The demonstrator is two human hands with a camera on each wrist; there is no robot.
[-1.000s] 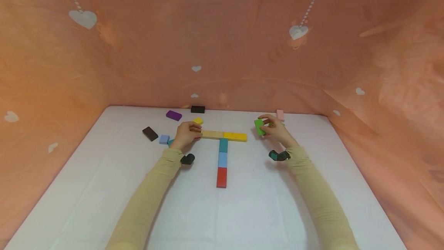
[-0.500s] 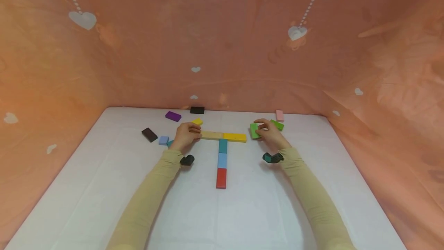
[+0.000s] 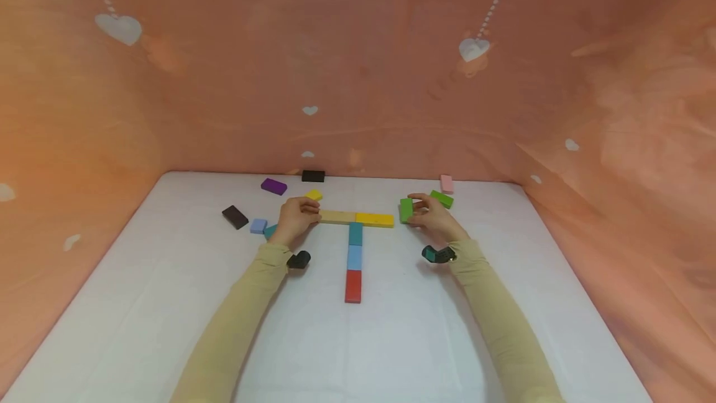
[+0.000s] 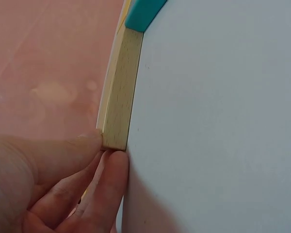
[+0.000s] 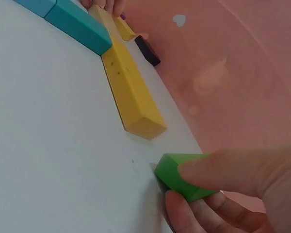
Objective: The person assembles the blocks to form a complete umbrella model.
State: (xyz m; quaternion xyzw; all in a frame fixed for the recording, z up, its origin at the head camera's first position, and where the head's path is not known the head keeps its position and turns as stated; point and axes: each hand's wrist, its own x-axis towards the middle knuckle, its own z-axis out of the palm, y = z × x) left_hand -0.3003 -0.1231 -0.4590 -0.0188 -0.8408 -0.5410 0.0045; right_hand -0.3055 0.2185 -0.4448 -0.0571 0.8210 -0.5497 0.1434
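A plain wooden block (image 3: 337,217) and a yellow block (image 3: 375,220) lie end to end as a crossbar. Below their joint a teal block (image 3: 355,234), a light blue block (image 3: 355,257) and a red block (image 3: 353,286) run toward the person. The left hand (image 3: 296,217) holds the left end of the wooden block, thumb and fingertips on it in the left wrist view. Between thumb and fingers the right hand (image 3: 439,217) pinches a green block (image 5: 179,172), a small gap right of the yellow block's end. Part of the green block is hidden by the thumb.
Behind the right hand lie another green block (image 3: 442,199) and a pink block (image 3: 446,184). Around the left hand are a small yellow block (image 3: 314,194), black (image 3: 313,176), purple (image 3: 274,186), dark brown (image 3: 235,217), pale blue (image 3: 258,226) and partly hidden teal blocks (image 3: 270,231).
The right hand has carried the green block left, nearer the yellow block's end, uncovering the other green block behind. The left hand stays at the wooden block. The head view has shifted slightly.
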